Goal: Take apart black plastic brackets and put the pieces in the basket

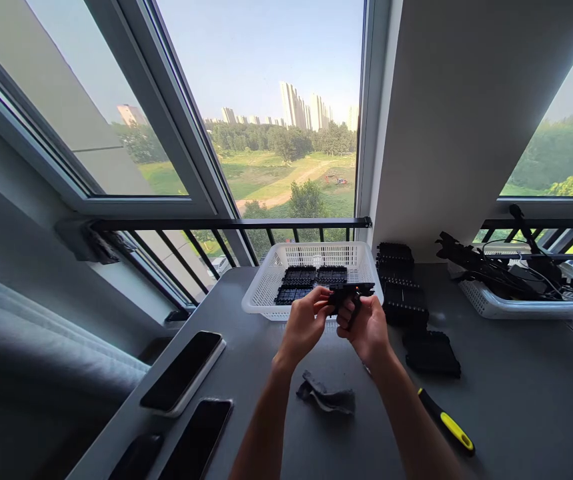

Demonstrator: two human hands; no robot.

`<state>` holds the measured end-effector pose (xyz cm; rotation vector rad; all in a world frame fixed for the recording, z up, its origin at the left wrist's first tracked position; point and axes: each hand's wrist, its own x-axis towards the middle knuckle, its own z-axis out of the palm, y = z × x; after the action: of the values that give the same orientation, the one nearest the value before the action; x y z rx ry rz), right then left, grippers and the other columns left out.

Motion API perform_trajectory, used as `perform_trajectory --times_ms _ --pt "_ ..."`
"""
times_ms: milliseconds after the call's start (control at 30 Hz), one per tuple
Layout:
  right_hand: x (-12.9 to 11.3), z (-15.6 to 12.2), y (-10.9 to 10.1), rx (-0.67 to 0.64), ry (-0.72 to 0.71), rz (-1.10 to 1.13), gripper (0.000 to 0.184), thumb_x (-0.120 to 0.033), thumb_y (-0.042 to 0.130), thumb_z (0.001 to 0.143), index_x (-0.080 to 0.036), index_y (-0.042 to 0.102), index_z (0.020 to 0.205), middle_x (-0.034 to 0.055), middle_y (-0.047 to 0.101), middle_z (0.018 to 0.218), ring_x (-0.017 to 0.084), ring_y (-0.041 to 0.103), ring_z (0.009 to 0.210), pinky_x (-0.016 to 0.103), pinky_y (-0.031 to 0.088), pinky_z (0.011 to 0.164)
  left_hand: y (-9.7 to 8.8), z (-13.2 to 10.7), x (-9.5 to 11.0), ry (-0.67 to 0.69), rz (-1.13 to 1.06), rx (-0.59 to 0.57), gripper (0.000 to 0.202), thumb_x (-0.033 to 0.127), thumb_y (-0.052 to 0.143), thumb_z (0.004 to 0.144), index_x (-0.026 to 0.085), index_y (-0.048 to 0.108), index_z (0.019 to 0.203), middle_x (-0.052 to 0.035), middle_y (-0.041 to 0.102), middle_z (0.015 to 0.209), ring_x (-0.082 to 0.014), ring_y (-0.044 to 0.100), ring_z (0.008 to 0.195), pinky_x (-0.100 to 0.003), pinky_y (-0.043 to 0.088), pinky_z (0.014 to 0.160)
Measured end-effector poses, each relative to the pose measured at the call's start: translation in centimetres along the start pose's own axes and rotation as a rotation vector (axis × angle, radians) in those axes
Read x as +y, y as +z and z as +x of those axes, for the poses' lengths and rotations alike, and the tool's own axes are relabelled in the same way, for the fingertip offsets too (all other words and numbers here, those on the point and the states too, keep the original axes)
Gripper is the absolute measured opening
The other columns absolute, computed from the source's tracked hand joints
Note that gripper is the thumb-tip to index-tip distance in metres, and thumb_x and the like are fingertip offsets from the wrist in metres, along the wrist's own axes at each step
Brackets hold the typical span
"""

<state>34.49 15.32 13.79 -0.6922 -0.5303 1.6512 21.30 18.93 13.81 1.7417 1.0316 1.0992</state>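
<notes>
My left hand (309,323) is closed, its fingers and thumb pinching the left end of a black plastic part (341,291). My right hand (366,327) is curled around the right side and underside of the same part. A dark curved piece shows among the right fingers, and I cannot make out whether it belongs to the part. Both hands are raised over the near rim of a white plastic basket (261,287). Flat black ribbed pieces (299,275) lie inside it. Below the hands, a crumpled grey cloth (326,395) rests on the table.
Stacked black pieces (401,293) stand right of the basket, with another black piece (431,353) nearer me. A black-and-yellow handled tool (447,422) lies by my right forearm. Two phones (183,373) are at left. Another basket (506,303) holds cables at right.
</notes>
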Motion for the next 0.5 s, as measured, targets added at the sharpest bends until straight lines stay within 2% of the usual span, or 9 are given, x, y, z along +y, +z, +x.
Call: perform_trajectory --times_ms 167,300,400,500 --pt "0.45 0.32 -0.16 -0.033 0.034 -0.131 0.029 -0.049 0.046 0.068 -0.022 0.037 0.067 -0.005 0.027 0.061 0.011 0.025 0.053 0.022 0.019 0.046 0.31 -0.12 0.27 -0.004 -0.006 -0.03 0.024 0.017 0.054 0.077 0.02 0.065 0.098 -0.0052 0.072 0.09 -0.0228 0.07 0.09 -0.034 0.055 0.082" --pt "0.41 0.15 -0.08 -0.061 0.015 -0.232 0.038 -0.059 0.045 0.072 -0.022 0.039 0.071 -0.0048 0.031 0.063 0.011 0.026 0.054 0.022 0.02 0.046 0.19 0.02 0.32 -0.048 -0.062 0.025 0.022 0.019 0.057 0.075 0.019 0.064 0.096 -0.0053 0.072 0.088 -0.0224 0.07 0.086 -0.033 0.056 0.079" --pt "0.3 -0.05 -0.15 0.014 -0.1 -0.386 0.037 -0.057 0.052 0.072 -0.022 0.04 0.073 -0.0051 0.033 0.065 0.01 0.027 0.056 0.022 0.022 0.048 -0.14 0.33 -0.13 -0.12 -0.097 0.144 0.021 0.029 0.064 0.073 0.017 0.062 0.091 -0.0071 0.071 0.089 -0.0241 0.07 0.086 -0.036 0.056 0.078" --pt "0.28 -0.11 -0.59 0.183 -0.321 -0.657 0.031 -0.047 0.06 0.072 -0.022 0.043 0.075 -0.0049 0.038 0.068 0.012 0.034 0.061 0.024 0.03 0.055 -0.45 0.64 -0.61 -0.183 -0.241 0.22 0.038 0.037 0.069 0.071 0.017 0.056 0.1 -0.0072 0.07 0.091 -0.0244 0.07 0.085 -0.038 0.057 0.076"
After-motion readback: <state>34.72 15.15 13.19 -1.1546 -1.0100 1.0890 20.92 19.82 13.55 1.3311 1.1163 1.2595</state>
